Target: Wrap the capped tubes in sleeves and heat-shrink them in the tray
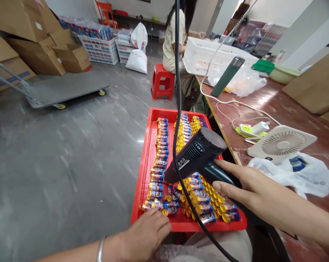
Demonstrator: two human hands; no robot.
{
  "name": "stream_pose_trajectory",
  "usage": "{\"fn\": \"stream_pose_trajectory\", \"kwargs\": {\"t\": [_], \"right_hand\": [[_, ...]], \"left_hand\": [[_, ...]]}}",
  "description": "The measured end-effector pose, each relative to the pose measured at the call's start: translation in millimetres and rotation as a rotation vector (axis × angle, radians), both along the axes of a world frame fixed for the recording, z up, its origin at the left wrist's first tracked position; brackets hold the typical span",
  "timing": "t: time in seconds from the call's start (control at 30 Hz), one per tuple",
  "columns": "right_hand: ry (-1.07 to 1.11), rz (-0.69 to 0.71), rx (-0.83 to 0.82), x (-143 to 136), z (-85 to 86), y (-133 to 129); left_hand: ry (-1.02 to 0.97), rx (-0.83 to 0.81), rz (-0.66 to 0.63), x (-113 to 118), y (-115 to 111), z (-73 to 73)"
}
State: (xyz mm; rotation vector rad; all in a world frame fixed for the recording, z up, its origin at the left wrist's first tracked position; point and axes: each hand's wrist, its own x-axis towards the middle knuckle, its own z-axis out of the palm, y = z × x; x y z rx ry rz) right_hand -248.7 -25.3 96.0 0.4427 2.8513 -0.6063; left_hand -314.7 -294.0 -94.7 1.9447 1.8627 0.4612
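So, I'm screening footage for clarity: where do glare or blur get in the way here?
Head view: pale reflections streak the glossy grey floor and dull the reddish-brown tabletop; the black plastic hand-held blower looks fairly sharp, but fine print on the small yellow-and-blue cylinders can't be read; blocky pixelation covers a patch at upper right.

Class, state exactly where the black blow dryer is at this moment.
In the head view, the blow dryer is just right of centre, held in the right hand over the red tray, nozzle beside the leftmost row of small tubes.
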Motion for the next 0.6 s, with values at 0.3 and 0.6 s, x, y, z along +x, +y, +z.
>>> {"fn": "stream_pose_trajectory", "kwargs": {"t": [0.3, 0.6], "right_hand": [[-0.034, 0.022, -0.035, 0.3, 3.5, -1.1], [0.132, 0.009, 0.096, -16.5, -0.2, 10.1]], "left_hand": [[0.144, 0.309, -0.21, 31.3, 1.8, -11.4], [0.169, 0.082, -0.281, 3.3, -4.8, -15.8]]}}
